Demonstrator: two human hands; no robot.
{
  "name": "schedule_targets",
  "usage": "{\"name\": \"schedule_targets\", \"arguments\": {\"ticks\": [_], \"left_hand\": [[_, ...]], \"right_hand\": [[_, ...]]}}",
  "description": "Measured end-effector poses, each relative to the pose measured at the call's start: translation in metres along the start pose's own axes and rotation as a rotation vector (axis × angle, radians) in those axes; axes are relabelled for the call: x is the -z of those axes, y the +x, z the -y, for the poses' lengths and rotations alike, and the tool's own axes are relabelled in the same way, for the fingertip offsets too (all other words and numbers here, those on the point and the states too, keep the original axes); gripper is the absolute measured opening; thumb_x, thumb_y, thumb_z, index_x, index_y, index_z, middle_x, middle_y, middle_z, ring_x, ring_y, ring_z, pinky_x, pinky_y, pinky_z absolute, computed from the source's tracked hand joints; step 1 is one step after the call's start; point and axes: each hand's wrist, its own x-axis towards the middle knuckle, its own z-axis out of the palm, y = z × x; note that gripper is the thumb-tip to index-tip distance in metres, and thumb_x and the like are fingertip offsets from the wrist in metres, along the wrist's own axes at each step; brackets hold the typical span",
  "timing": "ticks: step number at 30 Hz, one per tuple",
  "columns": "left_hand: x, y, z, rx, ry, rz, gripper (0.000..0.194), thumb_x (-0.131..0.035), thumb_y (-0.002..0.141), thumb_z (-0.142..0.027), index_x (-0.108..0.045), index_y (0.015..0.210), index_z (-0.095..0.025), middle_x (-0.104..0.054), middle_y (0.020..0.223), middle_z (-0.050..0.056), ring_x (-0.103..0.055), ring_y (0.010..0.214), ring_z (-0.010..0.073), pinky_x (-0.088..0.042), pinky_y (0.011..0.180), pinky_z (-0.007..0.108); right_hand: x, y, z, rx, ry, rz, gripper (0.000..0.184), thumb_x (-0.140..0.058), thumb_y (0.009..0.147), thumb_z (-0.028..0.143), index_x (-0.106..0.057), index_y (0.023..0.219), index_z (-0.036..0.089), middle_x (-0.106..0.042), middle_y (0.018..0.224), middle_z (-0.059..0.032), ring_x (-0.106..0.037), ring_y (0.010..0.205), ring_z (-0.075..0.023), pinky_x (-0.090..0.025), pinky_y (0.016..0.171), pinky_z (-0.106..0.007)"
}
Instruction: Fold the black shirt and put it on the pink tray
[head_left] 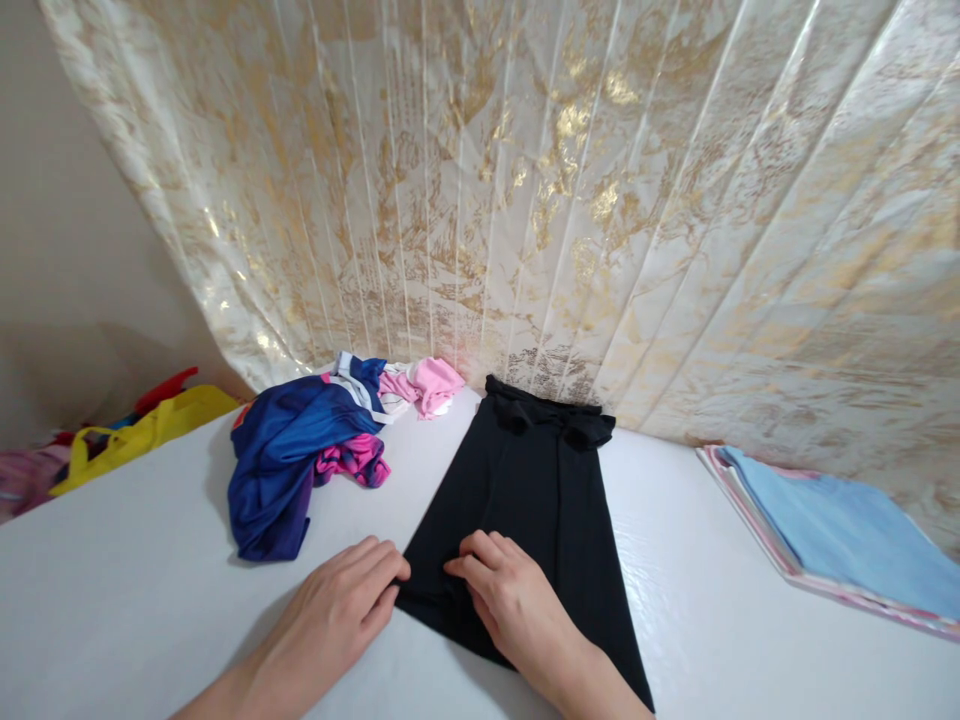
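Note:
A black skirt (525, 500) with a tied bow at its waist lies flat on the white table, the waist toward the curtain and the wide hem toward me. My left hand (337, 600) is closed, pinching the left corner of the hem between thumb and fingers. Just right of it, my right hand (517, 600) rests on the lower part of the skirt. Its fingers are bent and closed on a bit of the cloth, with the thumb partly hidden beneath them.
Loosely heaped blue, pink and white clothes (292, 450) lie left of the skirt. A folded stack with light blue cloth (840, 520) on top sits at the right. The gold-patterned curtain (510, 200) hangs behind the table (135, 590). Beyond its left edge is a yellow bag (157, 430).

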Motion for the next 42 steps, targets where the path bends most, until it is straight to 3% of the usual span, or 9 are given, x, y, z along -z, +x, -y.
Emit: {"name": "schedule_targets", "arguments": {"ticks": [8, 17, 21, 24, 27, 29, 32, 36, 42], "left_hand": [[0.011, 0.004, -0.004, -0.063, -0.063, 0.119, 0.03, -0.037, 0.084, -0.001, -0.056, 0.094, -0.022, -0.058, 0.097, 0.003, -0.054, 0.091, 0.0201, -0.042, 0.082, 0.032], [0.011, 0.002, -0.006, -0.105, -0.044, 0.148, 0.034, -0.039, 0.081, 0.002, -0.057, 0.096, -0.022, -0.059, 0.095, 0.001, -0.054, 0.089, 0.0195, -0.04, 0.085, 0.032], [0.028, 0.011, -0.019, -0.142, -0.027, 0.187, 0.018, -0.047, 0.086, -0.009, -0.058, 0.089, -0.022, -0.059, 0.089, 0.0, -0.055, 0.084, 0.0193, -0.04, 0.082, 0.032], [0.032, 0.032, -0.025, -0.175, -0.018, 0.176, 0.018, -0.044, 0.092, -0.015, -0.061, 0.097, -0.022, -0.062, 0.092, 0.001, -0.057, 0.086, 0.019, -0.042, 0.083, 0.031], [0.015, 0.067, -0.026, -0.178, 0.004, 0.132, 0.035, -0.039, 0.092, -0.011, -0.056, 0.121, -0.021, -0.062, 0.117, 0.006, -0.058, 0.103, 0.0206, -0.042, 0.092, 0.034], [-0.005, 0.092, -0.026, -0.165, 0.035, 0.181, 0.039, -0.039, 0.094, -0.015, -0.049, 0.132, -0.017, -0.054, 0.134, 0.01, -0.052, 0.119, 0.0231, -0.038, 0.1, 0.039], [-0.036, 0.119, -0.027, -0.086, 0.099, 0.291, 0.055, -0.042, 0.097, -0.042, -0.04, 0.14, -0.007, -0.036, 0.148, 0.02, -0.034, 0.136, 0.031, -0.032, 0.107, 0.047], [-0.063, 0.125, -0.027, -0.042, 0.108, 0.3, 0.084, -0.033, 0.092, -0.067, -0.032, 0.144, -0.001, -0.022, 0.15, 0.025, -0.019, 0.141, 0.0354, -0.026, 0.11, 0.051], [-0.061, 0.124, -0.019, -0.069, 0.059, 0.356, 0.065, -0.037, 0.098, -0.05, -0.028, 0.147, -0.009, -0.018, 0.153, 0.018, -0.015, 0.142, 0.0309, -0.026, 0.111, 0.052]], "right_hand": [[0.01, -0.008, 0.006, 0.093, 0.045, 0.012, 0.034, -0.051, 0.086, 0.007, -0.056, 0.115, 0.026, -0.062, 0.11, 0.0002, -0.053, 0.092, -0.0164, -0.041, 0.083, -0.03], [-0.001, -0.002, 0.011, 0.144, -0.154, -0.068, 0.009, -0.053, 0.088, 0.013, -0.058, 0.09, 0.021, -0.063, 0.089, 0.0, -0.052, 0.08, -0.0166, -0.037, 0.076, -0.031], [0.014, -0.005, 0.015, 0.177, -0.077, -0.036, 0.005, -0.053, 0.087, 0.018, -0.056, 0.088, 0.022, -0.064, 0.087, 0.0015, -0.054, 0.08, -0.0158, -0.037, 0.074, -0.031], [0.037, -0.007, 0.007, 0.072, 0.015, -0.048, 0.016, -0.048, 0.091, 0.018, -0.057, 0.101, 0.026, -0.065, 0.093, 0.0018, -0.058, 0.082, -0.0151, -0.039, 0.077, -0.031], [0.054, -0.014, -0.02, -0.17, 0.019, -0.12, 0.028, -0.037, 0.094, 0.013, -0.057, 0.11, 0.025, -0.066, 0.103, -0.0026, -0.061, 0.093, -0.0173, -0.044, 0.083, -0.034], [0.054, -0.023, -0.047, -0.305, -0.075, -0.15, 0.035, -0.035, 0.092, 0.009, -0.056, 0.118, 0.02, -0.064, 0.115, -0.0091, -0.061, 0.103, -0.0216, -0.048, 0.087, -0.038], [0.038, -0.042, -0.085, -0.426, -0.267, -0.138, 0.044, -0.043, 0.085, 0.009, -0.053, 0.127, 0.011, -0.055, 0.133, -0.0172, -0.052, 0.123, -0.0296, -0.046, 0.098, -0.045], [0.016, -0.06, -0.104, -0.486, -0.369, -0.1, 0.053, -0.053, 0.088, 0.029, -0.046, 0.137, 0.01, -0.041, 0.146, -0.0173, -0.036, 0.136, -0.0314, -0.041, 0.105, -0.049], [0.029, -0.047, -0.113, -0.502, -0.318, -0.003, 0.052, -0.046, 0.094, 0.037, -0.044, 0.139, 0.011, -0.036, 0.149, -0.016, -0.033, 0.138, -0.0277, -0.036, 0.108, -0.048]]}}
